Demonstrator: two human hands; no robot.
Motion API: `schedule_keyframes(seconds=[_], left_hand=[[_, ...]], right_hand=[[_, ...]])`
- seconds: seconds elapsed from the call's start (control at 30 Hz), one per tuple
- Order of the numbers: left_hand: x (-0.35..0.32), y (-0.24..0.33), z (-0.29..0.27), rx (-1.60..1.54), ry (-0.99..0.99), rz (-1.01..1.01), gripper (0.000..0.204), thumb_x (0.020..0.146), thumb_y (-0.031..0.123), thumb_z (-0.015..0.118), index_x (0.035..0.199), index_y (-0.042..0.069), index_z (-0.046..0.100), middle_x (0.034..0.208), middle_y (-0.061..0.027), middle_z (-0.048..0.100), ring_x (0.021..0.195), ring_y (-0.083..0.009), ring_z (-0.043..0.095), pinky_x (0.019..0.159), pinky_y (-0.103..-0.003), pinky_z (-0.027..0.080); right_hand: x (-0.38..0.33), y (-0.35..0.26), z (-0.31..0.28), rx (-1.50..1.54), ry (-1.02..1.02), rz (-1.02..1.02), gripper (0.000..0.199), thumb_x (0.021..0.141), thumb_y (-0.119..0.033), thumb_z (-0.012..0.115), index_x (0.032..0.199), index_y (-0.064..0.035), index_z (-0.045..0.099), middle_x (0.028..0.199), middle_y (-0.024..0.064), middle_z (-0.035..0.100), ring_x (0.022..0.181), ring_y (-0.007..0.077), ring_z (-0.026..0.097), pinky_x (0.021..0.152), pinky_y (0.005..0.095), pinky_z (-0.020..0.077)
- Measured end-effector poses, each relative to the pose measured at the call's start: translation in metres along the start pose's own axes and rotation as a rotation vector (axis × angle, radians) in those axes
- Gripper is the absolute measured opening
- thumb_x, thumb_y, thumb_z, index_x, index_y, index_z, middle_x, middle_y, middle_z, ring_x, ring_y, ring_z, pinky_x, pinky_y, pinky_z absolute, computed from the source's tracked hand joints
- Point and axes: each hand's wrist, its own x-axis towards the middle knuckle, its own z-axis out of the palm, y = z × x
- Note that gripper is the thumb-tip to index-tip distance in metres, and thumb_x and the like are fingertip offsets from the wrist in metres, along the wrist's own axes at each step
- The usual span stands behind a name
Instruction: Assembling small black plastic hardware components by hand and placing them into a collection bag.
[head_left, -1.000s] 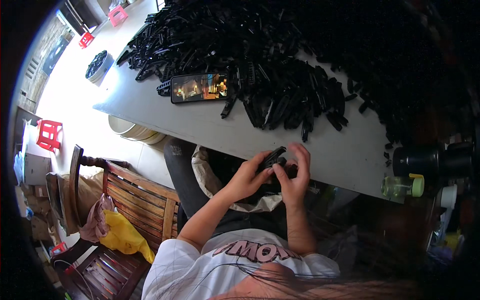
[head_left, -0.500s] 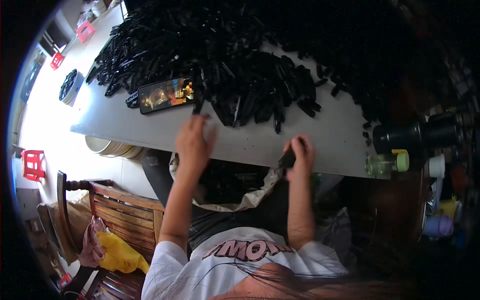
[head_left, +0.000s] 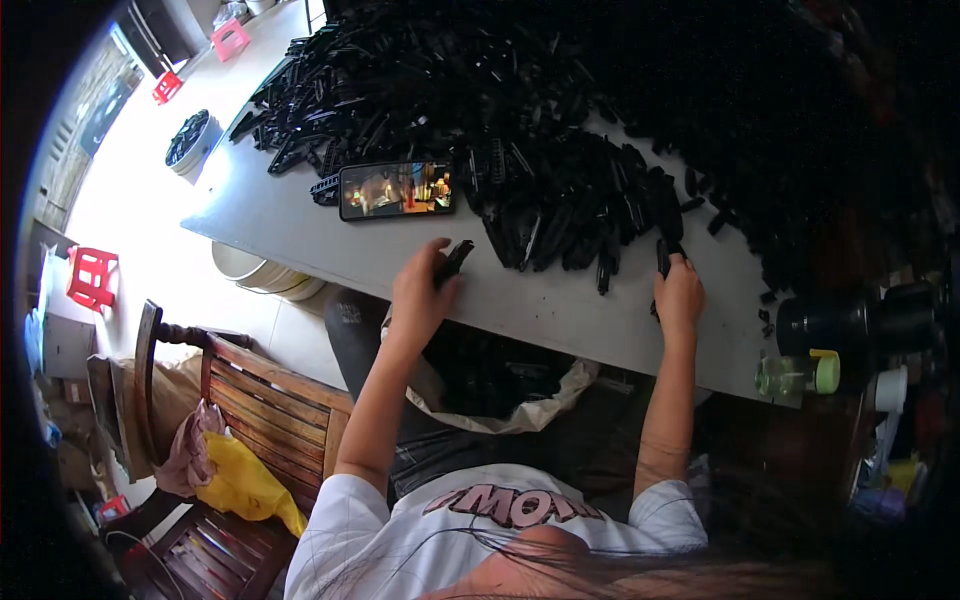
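While near a phone (head_left: 397, 190) before the heap (head_left: 550, 195), both hands (head_left: 416, 298) around black parts (head_left: 456, 262).

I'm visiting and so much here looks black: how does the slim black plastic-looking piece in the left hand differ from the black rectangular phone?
The slim black plastic-looking piece is held at a slant in the left hand; the black rectangular phone rests on the grey table. The piece's visible part is dark; the phone has a bright colourful screen. The piece looks narrower than the phone. Both look longer than wide.
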Motion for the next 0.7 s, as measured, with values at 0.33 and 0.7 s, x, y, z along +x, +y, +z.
schedule_keyframes(seconds=[0.33,0.7], left_hand=[[-0.032,0.018,0.000,-0.629,-0.295,-0.222,0.031,0.082,0.008,0.064,0.107,0.002,0.046,0.081,-0.0039,0.054,0.074,-0.0084,0.051,0.066,-0.022,0.042],[-0.055,0.068,0.008,-0.416,-0.456,0.012,0.042,0.082,0.007,0.057,0.120,-0.002,0.041,0.094,-0.0224,0.057,0.083,-0.0350,0.059,0.073,-0.034,0.045]], right_hand=[[-0.067,-0.025,-0.024,1.259,-0.309,-0.080,0.023,0.079,-0.007,0.064,0.100,0.0005,0.060,0.082,0.0050,0.059,0.066,0.0114,0.056,0.059,0.0258,0.0456],[-0.114,-0.086,-0.037,1.303,-0.433,-0.379,0.026,0.077,-0.017,0.070,0.095,-0.0015,0.060,0.086,0.0103,0.062,0.080,0.0182,0.060,0.069,0.0298,0.0466]])
